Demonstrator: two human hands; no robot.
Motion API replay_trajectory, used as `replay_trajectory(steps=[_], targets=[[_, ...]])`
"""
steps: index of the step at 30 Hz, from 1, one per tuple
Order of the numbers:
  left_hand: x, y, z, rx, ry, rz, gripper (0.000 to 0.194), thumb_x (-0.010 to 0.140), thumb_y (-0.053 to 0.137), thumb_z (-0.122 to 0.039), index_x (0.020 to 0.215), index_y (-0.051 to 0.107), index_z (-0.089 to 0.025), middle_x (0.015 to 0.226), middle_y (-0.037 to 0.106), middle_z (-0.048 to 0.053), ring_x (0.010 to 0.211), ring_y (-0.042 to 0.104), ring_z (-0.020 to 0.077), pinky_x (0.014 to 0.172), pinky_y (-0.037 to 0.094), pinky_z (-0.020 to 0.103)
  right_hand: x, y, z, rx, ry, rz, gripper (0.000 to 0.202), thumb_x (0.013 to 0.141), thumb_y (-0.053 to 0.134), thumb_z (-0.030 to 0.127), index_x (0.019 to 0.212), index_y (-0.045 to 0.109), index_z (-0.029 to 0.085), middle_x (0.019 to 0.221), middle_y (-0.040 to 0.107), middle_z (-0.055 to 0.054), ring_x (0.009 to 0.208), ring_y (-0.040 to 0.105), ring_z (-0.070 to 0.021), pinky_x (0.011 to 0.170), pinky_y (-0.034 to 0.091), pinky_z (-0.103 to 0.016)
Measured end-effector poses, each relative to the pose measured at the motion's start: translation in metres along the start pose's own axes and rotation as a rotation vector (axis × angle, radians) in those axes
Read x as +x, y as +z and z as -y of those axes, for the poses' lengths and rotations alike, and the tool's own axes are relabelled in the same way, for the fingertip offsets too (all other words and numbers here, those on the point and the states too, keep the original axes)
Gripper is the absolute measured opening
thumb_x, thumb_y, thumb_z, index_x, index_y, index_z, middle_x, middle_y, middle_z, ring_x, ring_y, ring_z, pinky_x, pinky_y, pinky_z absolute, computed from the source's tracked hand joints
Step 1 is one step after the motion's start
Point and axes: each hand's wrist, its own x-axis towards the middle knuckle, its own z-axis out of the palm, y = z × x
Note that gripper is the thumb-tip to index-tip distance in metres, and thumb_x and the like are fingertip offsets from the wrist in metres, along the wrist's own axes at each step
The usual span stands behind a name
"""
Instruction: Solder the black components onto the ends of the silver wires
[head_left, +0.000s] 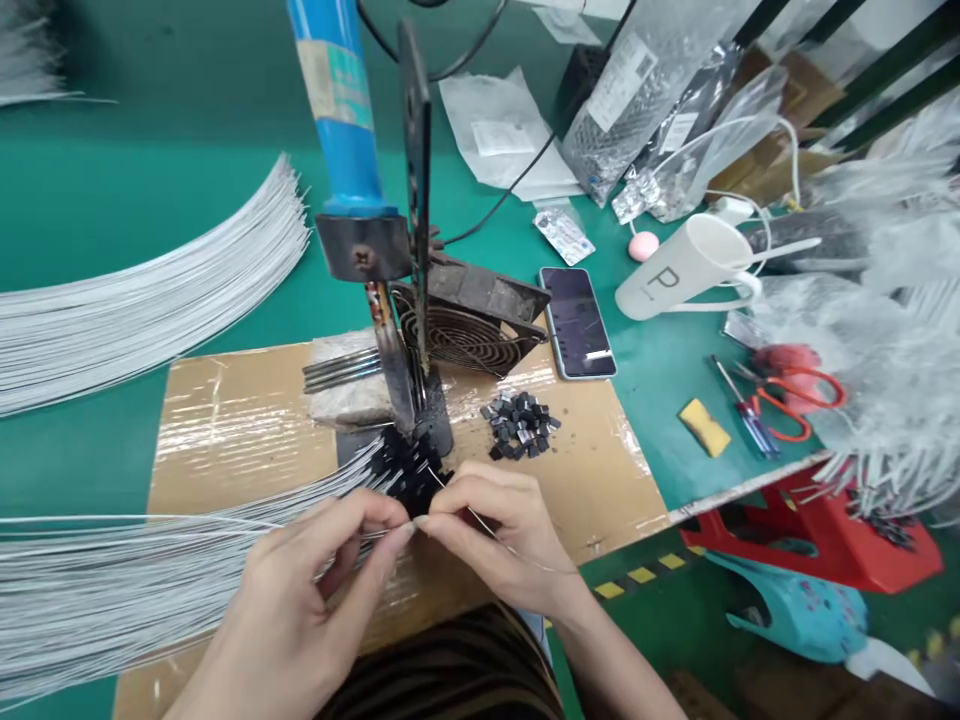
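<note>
My left hand is closed in a pinch on a thin white wire, over the near bundle of white wires. Its fingertips meet those of my right hand, which is also closed, with a thin silvery solder wire running through its fingers. What lies between the touching fingertips is too small to make out. Just beyond them, black connector pieces cluster at the wire ends. Above these, a blue-handled soldering iron hangs tip-down, clamped to a dark upright stand.
Loose small black parts lie on the cardboard, near a fan. To the right are a phone, a white mug, a yellow sponge, a screwdriver and scissors. Another wire bundle lies far left.
</note>
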Motion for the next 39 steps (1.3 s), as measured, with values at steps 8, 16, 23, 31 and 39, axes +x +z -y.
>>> replay_trajectory(steps=[8,16,23,31,39], targets=[[0.003,0.013,-0.009,-0.283,-0.36,-0.239,0.015,0.087,0.073,-0.037,0.085,0.076,-0.023,0.072,0.072,-0.003,0.062,0.06,0.0113,0.056,0.044,0.019,-0.012,-0.001,-0.002,0.099,0.122,-0.195,0.029,0.108,0.056,0.034,0.102,0.081,0.02,0.085,0.065,-0.002,0.066,0.058,-0.0123,0.062,0.05,-0.027],[0.003,-0.003,0.017,-0.04,-0.322,-0.413,0.013,0.083,0.078,-0.036,0.088,0.078,-0.024,0.077,0.078,-0.004,0.057,0.062,0.0091,0.055,0.047,0.018,-0.029,-0.053,-0.016,-0.124,0.096,-0.683,0.07,0.116,0.02,0.043,0.083,0.076,0.019,0.066,0.067,-0.003,0.052,0.06,-0.0156,0.052,0.046,-0.03],[0.008,0.001,0.02,0.358,-0.136,-0.538,0.018,0.089,0.068,-0.04,0.091,0.076,-0.024,0.06,0.067,-0.008,0.044,0.054,0.0078,0.052,0.039,0.022,-0.01,-0.115,-0.027,-0.686,-0.051,-0.506,0.037,0.113,0.037,0.037,0.102,0.07,0.023,0.129,0.077,-0.009,0.14,0.059,-0.0276,0.12,0.042,-0.051],[0.008,0.001,0.043,-0.084,-0.313,-0.481,0.021,0.071,0.086,-0.037,0.087,0.079,-0.025,0.08,0.079,-0.005,0.064,0.071,0.0093,0.062,0.055,0.009,0.007,-0.127,-0.037,-0.9,-0.018,-0.278,0.025,0.112,0.038,0.029,0.112,0.063,0.024,0.15,0.067,-0.008,0.161,0.035,-0.0251,0.129,0.036,-0.053],[0.012,-0.001,0.038,-0.187,-0.324,-0.48,0.024,0.07,0.087,-0.041,0.088,0.083,-0.025,0.081,0.082,0.0,0.063,0.076,0.0126,0.065,0.062,0.012,-0.002,-0.124,-0.032,-0.801,-0.108,-0.468,0.038,0.113,0.031,0.031,0.113,0.068,0.023,0.137,0.074,-0.009,0.149,0.053,-0.0274,0.122,0.042,-0.053]])
